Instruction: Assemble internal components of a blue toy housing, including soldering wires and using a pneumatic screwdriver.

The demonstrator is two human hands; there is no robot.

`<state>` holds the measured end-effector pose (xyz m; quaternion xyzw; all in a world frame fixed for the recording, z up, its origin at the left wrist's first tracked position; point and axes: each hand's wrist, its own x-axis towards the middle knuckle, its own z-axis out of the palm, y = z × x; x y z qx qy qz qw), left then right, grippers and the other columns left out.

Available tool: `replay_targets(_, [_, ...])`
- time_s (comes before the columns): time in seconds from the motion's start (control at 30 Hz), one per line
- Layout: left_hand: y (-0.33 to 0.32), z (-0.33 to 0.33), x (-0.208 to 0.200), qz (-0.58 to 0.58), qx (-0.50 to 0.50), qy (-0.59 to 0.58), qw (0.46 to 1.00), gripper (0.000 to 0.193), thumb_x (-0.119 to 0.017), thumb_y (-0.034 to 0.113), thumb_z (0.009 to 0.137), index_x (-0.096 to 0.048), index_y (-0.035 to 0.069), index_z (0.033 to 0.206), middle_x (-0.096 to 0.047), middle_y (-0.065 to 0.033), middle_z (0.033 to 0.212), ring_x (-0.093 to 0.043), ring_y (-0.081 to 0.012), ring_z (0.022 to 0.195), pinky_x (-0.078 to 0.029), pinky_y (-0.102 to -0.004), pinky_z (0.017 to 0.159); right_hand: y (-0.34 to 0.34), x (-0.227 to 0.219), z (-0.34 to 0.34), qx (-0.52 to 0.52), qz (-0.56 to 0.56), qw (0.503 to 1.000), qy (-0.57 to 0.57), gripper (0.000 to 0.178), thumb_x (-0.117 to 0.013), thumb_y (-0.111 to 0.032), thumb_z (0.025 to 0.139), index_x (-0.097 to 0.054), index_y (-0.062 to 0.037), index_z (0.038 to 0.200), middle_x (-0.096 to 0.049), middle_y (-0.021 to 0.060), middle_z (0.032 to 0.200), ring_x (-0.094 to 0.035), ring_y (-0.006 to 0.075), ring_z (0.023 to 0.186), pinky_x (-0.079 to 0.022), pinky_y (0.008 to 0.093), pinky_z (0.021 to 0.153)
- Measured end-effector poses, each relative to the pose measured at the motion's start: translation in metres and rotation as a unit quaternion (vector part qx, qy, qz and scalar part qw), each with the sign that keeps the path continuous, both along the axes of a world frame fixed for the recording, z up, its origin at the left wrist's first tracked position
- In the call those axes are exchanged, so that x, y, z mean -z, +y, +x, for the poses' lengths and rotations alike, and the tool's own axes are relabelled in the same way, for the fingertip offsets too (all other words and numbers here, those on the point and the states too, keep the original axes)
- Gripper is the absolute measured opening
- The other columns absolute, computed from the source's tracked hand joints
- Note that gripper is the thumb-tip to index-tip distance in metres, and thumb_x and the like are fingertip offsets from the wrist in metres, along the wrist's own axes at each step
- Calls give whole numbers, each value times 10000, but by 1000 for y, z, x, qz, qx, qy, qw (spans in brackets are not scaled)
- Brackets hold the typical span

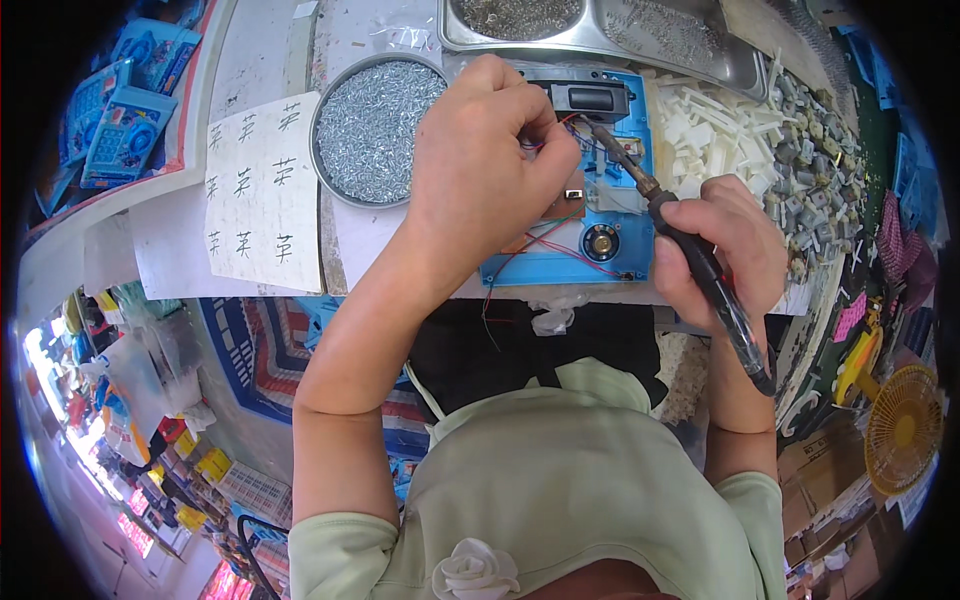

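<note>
My right hand is wrapped round the black handle of a soldering iron, whose metal tip points up and left to the edge of a black box-shaped part. That part sits at the top of a blue plastic toy casing lying on the bench. My left hand is closed over the casing's left side, its fingers pinched on a thin wire by the iron's tip; the fingertips are partly hidden. Inside the casing are a round speaker, a brown circuit board and loose red and green wires.
Left of my left hand stands a round tin of small screws, beside a paper with handwriting. A metal tray of small parts lies behind. White plastic pieces and small motors are heaped at the right.
</note>
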<state>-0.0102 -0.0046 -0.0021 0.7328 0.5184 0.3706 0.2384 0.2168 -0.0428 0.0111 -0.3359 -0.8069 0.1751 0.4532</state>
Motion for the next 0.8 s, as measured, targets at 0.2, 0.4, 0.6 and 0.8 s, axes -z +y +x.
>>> replay_targets(0.2, [0,-1,2,14,6,5,1000,69,-728,52,779,-682,7,752,-580,-64,782,-597,-161,618,-475,-280,574,2,2,-2,-4,6,1000,-9,300,-777,-35,746,-703,-41,1036,-629,66,700,-543,239,542,-439,335,567])
replay_targets(0.4, [0,-1,2,15,7,0,1000,71,-725,51,778,-677,7,752,-579,-64,782,-594,-160,617,-475,-279,572,3,2,-3,-1,10,1000,-11,308,-778,-32,735,-707,-51,1034,-595,56,676,-538,238,544,-427,338,562])
replay_targets(0.6, [0,-1,1,14,8,1,1000,75,-725,54,780,-674,7,750,-574,-62,779,-590,-160,617,-475,-279,573,5,2,-1,-8,25,999,-43,361,-794,-18,696,-720,-81,1043,-539,37,662,-516,235,555,-415,341,574])
replay_targets(0.8, [1,-1,2,14,11,-3,1000,77,-726,56,781,-676,7,748,-572,-61,778,-586,-158,618,-474,-279,578,5,2,6,-21,16,998,-49,395,-799,1,673,-721,-93,1049,-527,33,668,-503,236,563,-411,341,585])
